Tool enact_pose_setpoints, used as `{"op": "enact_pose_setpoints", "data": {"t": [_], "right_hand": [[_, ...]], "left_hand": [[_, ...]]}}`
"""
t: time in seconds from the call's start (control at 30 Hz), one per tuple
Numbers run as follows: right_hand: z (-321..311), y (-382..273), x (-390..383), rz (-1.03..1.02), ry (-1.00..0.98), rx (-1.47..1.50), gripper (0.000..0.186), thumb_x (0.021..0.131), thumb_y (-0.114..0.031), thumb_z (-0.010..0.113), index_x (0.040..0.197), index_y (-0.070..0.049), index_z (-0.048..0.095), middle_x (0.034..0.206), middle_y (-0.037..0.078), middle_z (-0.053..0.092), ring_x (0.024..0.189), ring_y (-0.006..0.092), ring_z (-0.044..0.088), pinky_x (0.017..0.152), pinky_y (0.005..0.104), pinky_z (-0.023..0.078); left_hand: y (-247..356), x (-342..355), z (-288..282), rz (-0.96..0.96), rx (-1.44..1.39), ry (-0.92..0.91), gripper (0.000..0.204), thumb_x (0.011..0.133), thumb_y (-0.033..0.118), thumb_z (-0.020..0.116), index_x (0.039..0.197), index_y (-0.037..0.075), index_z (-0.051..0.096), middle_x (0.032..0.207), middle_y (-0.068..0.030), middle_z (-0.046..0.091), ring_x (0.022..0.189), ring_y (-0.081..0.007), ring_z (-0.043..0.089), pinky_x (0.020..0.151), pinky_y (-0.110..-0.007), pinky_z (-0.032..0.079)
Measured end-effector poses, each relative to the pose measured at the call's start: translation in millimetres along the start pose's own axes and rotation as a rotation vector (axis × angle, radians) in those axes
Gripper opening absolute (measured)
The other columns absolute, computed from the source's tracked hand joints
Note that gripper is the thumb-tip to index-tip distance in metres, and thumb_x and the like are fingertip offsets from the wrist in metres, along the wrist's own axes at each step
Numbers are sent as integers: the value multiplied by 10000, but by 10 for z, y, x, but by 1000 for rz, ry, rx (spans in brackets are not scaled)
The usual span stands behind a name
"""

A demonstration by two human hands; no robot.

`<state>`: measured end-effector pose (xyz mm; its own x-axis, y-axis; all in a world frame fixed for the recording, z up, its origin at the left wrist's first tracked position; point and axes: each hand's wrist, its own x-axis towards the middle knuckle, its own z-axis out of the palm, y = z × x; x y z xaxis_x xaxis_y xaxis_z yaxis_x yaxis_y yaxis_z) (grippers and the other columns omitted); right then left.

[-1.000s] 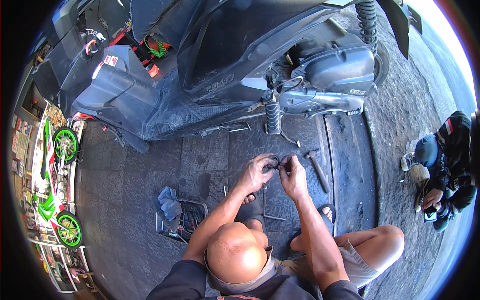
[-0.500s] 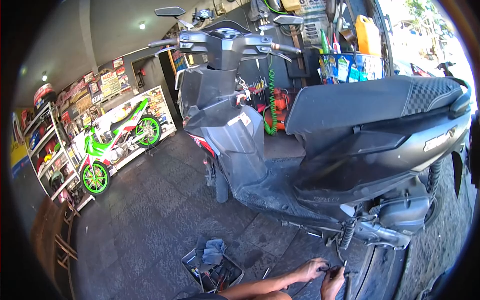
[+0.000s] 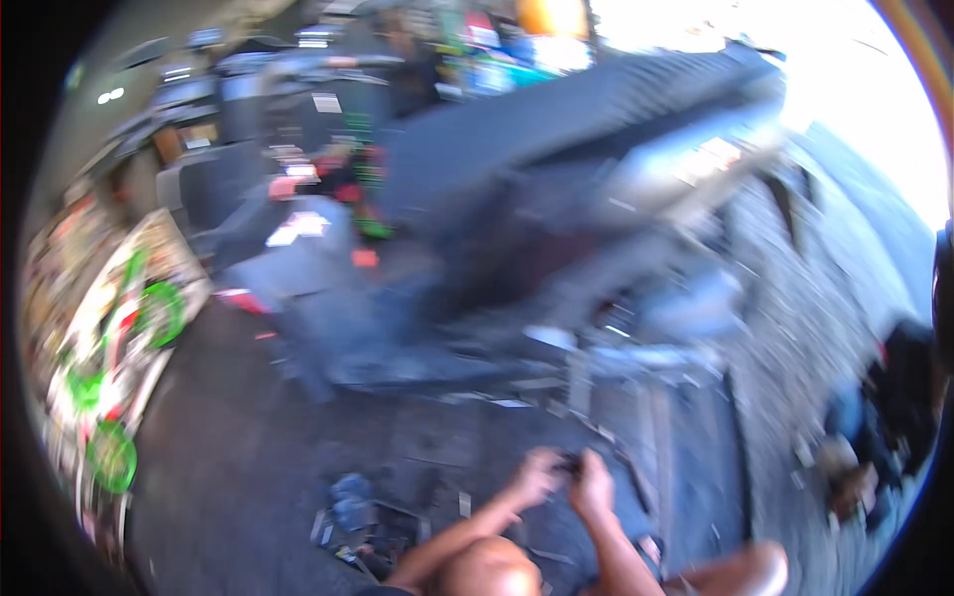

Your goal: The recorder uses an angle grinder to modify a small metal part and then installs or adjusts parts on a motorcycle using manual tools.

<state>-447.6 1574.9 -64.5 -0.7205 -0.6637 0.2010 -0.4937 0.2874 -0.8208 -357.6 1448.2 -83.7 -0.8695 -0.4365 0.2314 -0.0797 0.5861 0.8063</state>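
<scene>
Blurred by motion, my left hand (image 3: 537, 475) and my right hand (image 3: 593, 482) meet low in the middle, fingers closed round a small dark part (image 3: 568, 463), whose shape is smeared. Above them is a black scooter (image 3: 497, 248) with its side toward me. A long dark tool, seemingly the hammer (image 3: 633, 479), lies on the floor just right of my right hand. To the left of my forearms, a blue cloth (image 3: 353, 494) sits at a tray of tools (image 3: 422, 524). My bent knee (image 3: 492, 566) shows at the lower edge.
A green-and-white motorbike (image 3: 111, 455) with green wheels stands by shelving at the far left. A crouched person in dark clothing (image 3: 894, 387) is at the right, on rough pavement (image 3: 775, 348). A coiled green hose (image 3: 373, 189) hangs behind the scooter.
My view swung up toward the workshop half a second ago and is now tilting down again, smearing everything. My hands remain together round the small dark part.
</scene>
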Motion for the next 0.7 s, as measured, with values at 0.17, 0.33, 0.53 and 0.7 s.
{"op": "enact_pose_setpoints", "data": {"t": [0.17,0.33,0.53,0.7], "right_hand": [[315,510,80,221,77,494,151,965,-190,494,944,-44,526,802,166,586,717,292,563,661,452,472],[-217,19,-46,-34,74,103,244,780,-5,596,982,-14,459,946,232,570,969,474,582,765,498,484],[-154,86,-167,70,92,124,235,799,-49,604,976,0,458,921,242,584,929,474,591,750,497,489],[34,176,-205,654,-72,572,258,896,-222,613,1001,8,561,861,146,618,821,235,636,706,399,504]], "left_hand": [[114,201,-20,-32,-5,-93,263,801,36,688,1063,12,704,1094,-145,683,1014,-271,662,904,-389,525],[143,127,40,-204,-213,-134,244,818,-56,642,1055,-46,701,1189,-126,639,1018,-209,669,884,-316,537],[-133,-136,246,-408,-463,-116,181,873,-32,632,1048,-17,676,1040,-74,667,913,-143,653,773,-262,526],[-96,-147,289,-543,-685,-56,115,913,-2,628,1024,29,631,973,-37,643,823,-90,609,710,-237,508]]}}
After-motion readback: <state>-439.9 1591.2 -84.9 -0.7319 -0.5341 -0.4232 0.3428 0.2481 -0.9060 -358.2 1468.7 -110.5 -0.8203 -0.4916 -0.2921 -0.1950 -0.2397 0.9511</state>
